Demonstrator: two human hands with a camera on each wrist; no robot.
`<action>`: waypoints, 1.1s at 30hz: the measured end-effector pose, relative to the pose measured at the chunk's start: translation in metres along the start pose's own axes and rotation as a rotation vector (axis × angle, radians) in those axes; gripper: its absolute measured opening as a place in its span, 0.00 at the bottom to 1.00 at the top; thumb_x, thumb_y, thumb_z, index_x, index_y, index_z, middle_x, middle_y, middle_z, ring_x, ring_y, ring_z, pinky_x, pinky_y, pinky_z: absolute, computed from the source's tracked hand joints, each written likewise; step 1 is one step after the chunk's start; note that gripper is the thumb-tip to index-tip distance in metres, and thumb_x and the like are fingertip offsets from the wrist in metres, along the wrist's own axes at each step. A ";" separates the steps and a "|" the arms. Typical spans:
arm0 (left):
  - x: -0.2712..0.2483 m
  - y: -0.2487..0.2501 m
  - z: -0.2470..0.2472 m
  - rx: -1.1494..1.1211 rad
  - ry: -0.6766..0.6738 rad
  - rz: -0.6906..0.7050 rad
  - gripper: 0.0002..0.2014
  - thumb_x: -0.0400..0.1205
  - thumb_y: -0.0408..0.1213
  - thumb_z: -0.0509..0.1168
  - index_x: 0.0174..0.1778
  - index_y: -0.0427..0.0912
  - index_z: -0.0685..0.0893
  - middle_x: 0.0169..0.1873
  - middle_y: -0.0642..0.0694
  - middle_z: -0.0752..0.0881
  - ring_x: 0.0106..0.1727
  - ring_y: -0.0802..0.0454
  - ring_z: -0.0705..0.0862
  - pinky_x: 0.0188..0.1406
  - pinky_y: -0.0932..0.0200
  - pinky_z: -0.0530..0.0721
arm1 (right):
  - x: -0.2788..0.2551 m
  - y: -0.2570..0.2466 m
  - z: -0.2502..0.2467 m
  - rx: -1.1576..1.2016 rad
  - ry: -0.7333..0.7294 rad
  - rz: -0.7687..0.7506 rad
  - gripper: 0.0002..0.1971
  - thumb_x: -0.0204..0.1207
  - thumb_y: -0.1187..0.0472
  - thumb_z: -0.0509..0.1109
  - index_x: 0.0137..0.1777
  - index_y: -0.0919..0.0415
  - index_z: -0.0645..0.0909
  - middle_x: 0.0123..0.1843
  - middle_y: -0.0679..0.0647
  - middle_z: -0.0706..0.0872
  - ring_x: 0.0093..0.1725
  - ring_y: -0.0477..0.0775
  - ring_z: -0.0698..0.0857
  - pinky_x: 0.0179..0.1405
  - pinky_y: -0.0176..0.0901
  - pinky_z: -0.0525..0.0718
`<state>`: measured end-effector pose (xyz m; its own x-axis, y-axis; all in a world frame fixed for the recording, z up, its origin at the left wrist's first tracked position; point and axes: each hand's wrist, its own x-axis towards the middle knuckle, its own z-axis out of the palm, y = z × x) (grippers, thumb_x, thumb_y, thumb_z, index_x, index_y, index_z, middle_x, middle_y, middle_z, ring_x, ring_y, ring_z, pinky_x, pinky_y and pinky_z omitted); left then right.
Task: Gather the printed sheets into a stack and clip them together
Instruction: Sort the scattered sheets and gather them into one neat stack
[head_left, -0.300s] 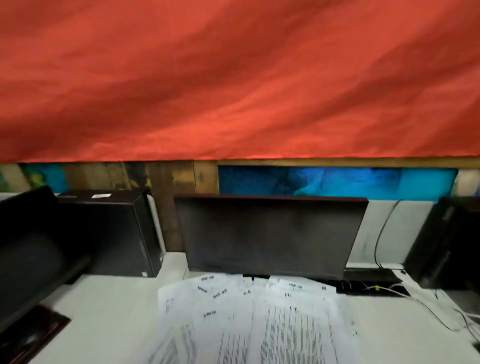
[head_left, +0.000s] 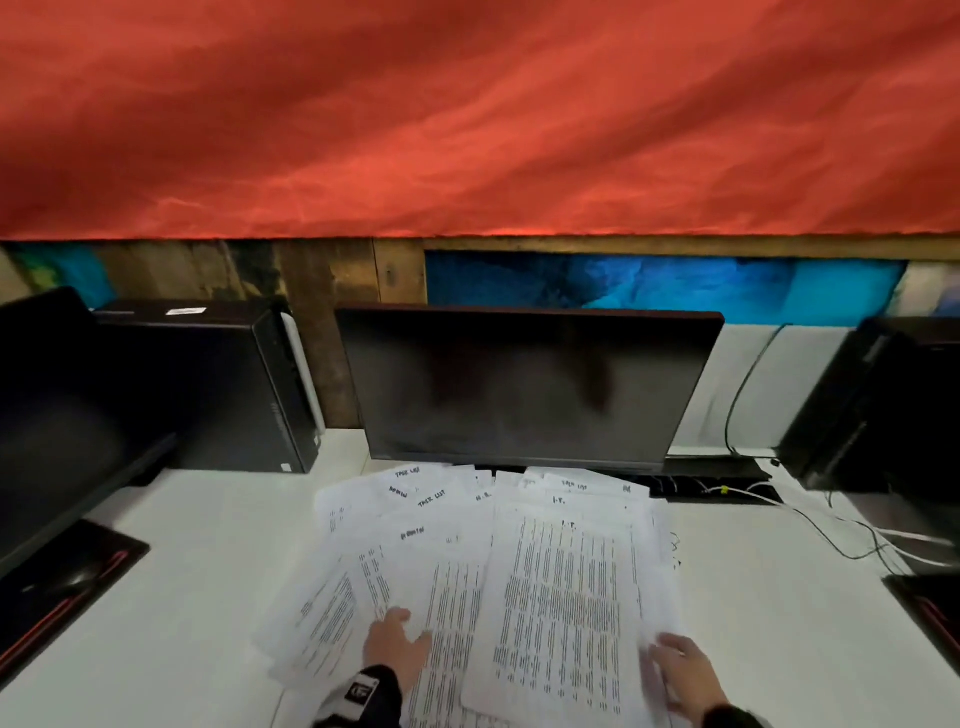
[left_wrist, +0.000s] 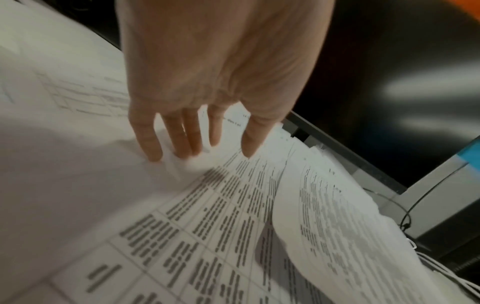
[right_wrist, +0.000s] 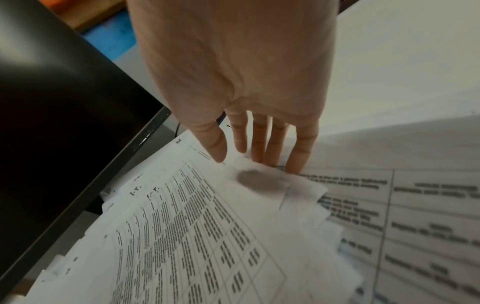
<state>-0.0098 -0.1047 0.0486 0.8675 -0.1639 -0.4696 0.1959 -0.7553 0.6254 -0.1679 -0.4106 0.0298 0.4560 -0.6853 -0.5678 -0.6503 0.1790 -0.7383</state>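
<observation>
so we've got the printed sheets (head_left: 519, 571) fanned out loose all over the white desk (head_left: 208, 597), right in front of the dark monitor (head_left: 524, 384). they overlap every which way, some with handwritten headings along their far edges, most covered in table rows of text. the far edges of the pile reach up to the foot of the monitor.

our left hand (head_left: 397, 649) is down on the left part of the spread, palm down, fingers (left_wrist: 179, 142) straight and a bit splayed, tips touching the paper. in the left wrist view the sheet puckers a little under the fingertips, so we're pressing on it, not gripping anything. there's a dark sleeve with a white patch (head_left: 361, 691) at that wrist.

our right hand (head_left: 685, 675) sits at the right edge of the pile, also flat with the fingers (right_wrist: 275, 144) stretched out and slightly apart. in the right wrist view the tips land on the corner of the top sheets, thumb out to the side over the paper. whether anything is pinched under the thumb we can't tell, it's blurry there, but nothing looks curled round a sheet.

rest of the place: a black computer tower (head_left: 218, 384) left of the monitor, another dark screen (head_left: 57, 426) at the far left, a dark unit (head_left: 883, 405) at the right, cables (head_left: 831, 540) trailing over the desk on that side, and red fabric (head_left: 467, 114) hanging across the top of the head view.
</observation>
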 end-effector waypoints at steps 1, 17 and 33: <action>0.002 0.001 0.002 0.028 0.025 -0.030 0.23 0.80 0.43 0.66 0.69 0.43 0.71 0.67 0.40 0.74 0.65 0.45 0.78 0.68 0.53 0.76 | 0.003 0.006 0.004 0.014 0.010 0.009 0.25 0.71 0.66 0.75 0.68 0.68 0.75 0.59 0.64 0.80 0.60 0.64 0.80 0.67 0.55 0.78; -0.009 0.022 0.028 0.029 -0.074 -0.005 0.15 0.81 0.43 0.62 0.64 0.51 0.77 0.63 0.46 0.79 0.62 0.48 0.79 0.61 0.55 0.79 | -0.034 -0.001 0.013 -0.063 0.231 -0.185 0.04 0.73 0.69 0.61 0.44 0.65 0.78 0.41 0.66 0.86 0.42 0.67 0.83 0.45 0.52 0.80; 0.003 0.013 0.011 -0.121 -0.012 -0.254 0.27 0.76 0.50 0.66 0.70 0.46 0.72 0.69 0.37 0.63 0.60 0.38 0.79 0.64 0.52 0.79 | -0.057 -0.005 0.032 -0.028 -0.213 -0.221 0.19 0.68 0.84 0.58 0.50 0.67 0.83 0.40 0.66 0.86 0.35 0.59 0.84 0.33 0.51 0.86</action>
<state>-0.0098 -0.1214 0.0487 0.7786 0.0132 -0.6274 0.4600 -0.6921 0.5563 -0.1715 -0.3497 0.0541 0.7033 -0.5417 -0.4602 -0.5362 0.0207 -0.8438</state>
